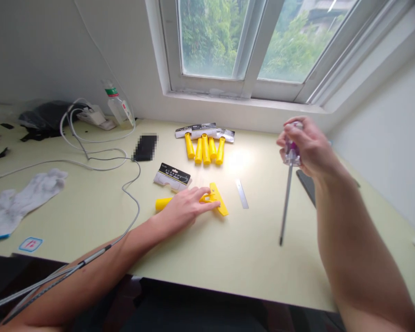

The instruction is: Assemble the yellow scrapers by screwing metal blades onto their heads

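My left hand (186, 207) lies over a yellow plastic scraper (222, 206) on the table, its fingers closed about the neck by the wide head. The scraper's handle sticks out to the left under the hand. Raised above the table on the right, my right hand (302, 140) is wrapped round the clear and purple handle of a screwdriver (286, 203). The shaft points down, its tip apart from the scraper. A flat metal blade (242, 194) rests to the right of the scraper head. Behind my left hand is a black and clear package card (173, 177).
Several packaged yellow scrapers (205, 150) lie near the window wall. A blurred black object (145, 147), a long grey cable (134, 196), white gloves (27, 198) and a plastic bottle (120, 108) are on the left. A dark flat object (306, 186) lies behind my right forearm.
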Motion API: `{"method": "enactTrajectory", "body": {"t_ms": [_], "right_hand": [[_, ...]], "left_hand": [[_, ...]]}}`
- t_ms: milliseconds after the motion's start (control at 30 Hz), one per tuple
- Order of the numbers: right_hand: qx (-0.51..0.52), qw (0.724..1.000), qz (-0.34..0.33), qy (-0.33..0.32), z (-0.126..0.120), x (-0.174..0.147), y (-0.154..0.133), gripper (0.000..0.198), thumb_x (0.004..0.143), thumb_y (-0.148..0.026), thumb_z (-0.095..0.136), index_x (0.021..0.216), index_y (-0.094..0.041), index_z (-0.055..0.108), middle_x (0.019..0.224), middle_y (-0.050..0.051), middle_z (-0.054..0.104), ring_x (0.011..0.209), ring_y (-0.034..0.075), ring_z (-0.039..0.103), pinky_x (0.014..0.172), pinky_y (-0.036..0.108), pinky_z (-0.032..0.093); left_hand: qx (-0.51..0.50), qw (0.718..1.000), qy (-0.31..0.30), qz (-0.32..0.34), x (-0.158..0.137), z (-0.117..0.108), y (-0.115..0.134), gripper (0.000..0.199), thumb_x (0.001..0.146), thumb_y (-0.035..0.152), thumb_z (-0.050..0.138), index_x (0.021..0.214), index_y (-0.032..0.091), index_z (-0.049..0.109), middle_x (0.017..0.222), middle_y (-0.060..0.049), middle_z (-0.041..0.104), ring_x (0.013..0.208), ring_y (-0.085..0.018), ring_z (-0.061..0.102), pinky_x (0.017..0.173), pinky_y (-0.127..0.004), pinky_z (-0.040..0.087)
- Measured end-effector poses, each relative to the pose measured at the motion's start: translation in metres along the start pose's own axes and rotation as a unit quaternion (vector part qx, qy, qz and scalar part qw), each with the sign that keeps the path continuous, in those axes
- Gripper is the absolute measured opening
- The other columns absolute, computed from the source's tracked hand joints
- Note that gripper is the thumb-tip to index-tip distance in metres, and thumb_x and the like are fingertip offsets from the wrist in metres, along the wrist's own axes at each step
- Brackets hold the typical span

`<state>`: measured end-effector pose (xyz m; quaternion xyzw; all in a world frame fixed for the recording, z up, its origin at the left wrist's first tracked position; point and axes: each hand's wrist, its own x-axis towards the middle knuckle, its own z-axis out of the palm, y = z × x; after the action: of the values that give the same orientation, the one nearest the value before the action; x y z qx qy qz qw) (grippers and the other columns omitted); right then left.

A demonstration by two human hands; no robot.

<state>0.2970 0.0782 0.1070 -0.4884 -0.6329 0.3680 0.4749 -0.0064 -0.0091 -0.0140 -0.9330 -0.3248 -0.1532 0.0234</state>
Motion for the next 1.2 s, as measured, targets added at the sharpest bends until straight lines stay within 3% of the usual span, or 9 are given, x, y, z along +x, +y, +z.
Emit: {"method": "enactTrajectory", "body": {"t_ms": [100, 200, 500, 767, 1000, 1200], "right_hand": [[0.047, 0.987, -0.115, 0.1, 0.015, -0.01, -0.013, 0.016, 0.09, -0.033, 0.052, 0.101, -0.03, 0.041, 0.073, -0.002, 0.055, 0.042, 0.009, 0.042, 0.032, 0.02, 0.028], [0.038, 0.966, -0.202, 0.155, 0.033, -0.018, -0.015, 0.016, 0.092, -0.035, 0.05, 0.105, -0.031, 0.041, 0.078, 0.0, 0.055, 0.049, 0.011, 0.048, 0.033, 0.02, 0.032], [-0.028, 0.932, -0.281, 0.227, 0.06, -0.014, 0.003, 0.016, 0.093, -0.038, 0.048, 0.103, -0.027, 0.041, 0.078, 0.0, 0.052, 0.065, 0.016, 0.06, 0.055, 0.03, 0.051], [-0.117, 0.943, -0.238, 0.201, 0.064, -0.017, 0.009, 0.018, 0.096, -0.038, 0.039, 0.112, -0.03, 0.037, 0.082, 0.003, 0.056, 0.077, 0.019, 0.063, 0.071, 0.036, 0.054], [-0.164, 0.957, -0.156, 0.18, 0.07, -0.022, 0.007, 0.029, 0.098, -0.04, 0.033, 0.125, -0.031, 0.031, 0.087, 0.005, 0.058, 0.085, 0.022, 0.065, 0.073, 0.038, 0.054], [-0.162, 0.945, -0.203, 0.199, 0.07, -0.017, 0.011, 0.027, 0.097, -0.042, 0.033, 0.122, -0.03, 0.033, 0.085, 0.004, 0.055, 0.078, 0.02, 0.064, 0.071, 0.037, 0.054]], "left_hand": [[-0.002, 1.0, -0.008, 0.006, 0.0, 0.0, -0.001, 0.054, 0.087, -0.001, 0.043, 0.126, 0.031, 0.06, 0.124, -0.009, 0.053, 0.106, -0.021, 0.058, 0.088, -0.038, 0.052], [-0.004, 1.0, -0.013, 0.006, 0.0, 0.0, -0.001, 0.053, 0.087, -0.001, 0.042, 0.125, 0.031, 0.061, 0.125, -0.008, 0.053, 0.107, -0.021, 0.057, 0.087, -0.037, 0.051], [0.007, 1.0, -0.029, 0.01, 0.001, -0.001, -0.001, 0.054, 0.086, -0.001, 0.042, 0.126, 0.03, 0.06, 0.123, -0.008, 0.054, 0.106, -0.021, 0.057, 0.087, -0.037, 0.051], [0.005, 1.0, -0.025, 0.017, 0.0, 0.0, -0.001, 0.054, 0.086, -0.002, 0.043, 0.127, 0.03, 0.06, 0.124, -0.008, 0.054, 0.106, -0.021, 0.057, 0.088, -0.036, 0.051], [0.013, 0.999, -0.036, 0.015, 0.0, -0.001, -0.001, 0.054, 0.086, -0.001, 0.044, 0.128, 0.03, 0.059, 0.124, -0.009, 0.055, 0.107, -0.022, 0.056, 0.089, -0.037, 0.05], [0.011, 0.999, -0.037, 0.015, 0.0, 0.0, -0.001, 0.054, 0.086, -0.001, 0.044, 0.128, 0.029, 0.059, 0.125, -0.009, 0.055, 0.108, -0.022, 0.055, 0.089, -0.037, 0.05]]}}
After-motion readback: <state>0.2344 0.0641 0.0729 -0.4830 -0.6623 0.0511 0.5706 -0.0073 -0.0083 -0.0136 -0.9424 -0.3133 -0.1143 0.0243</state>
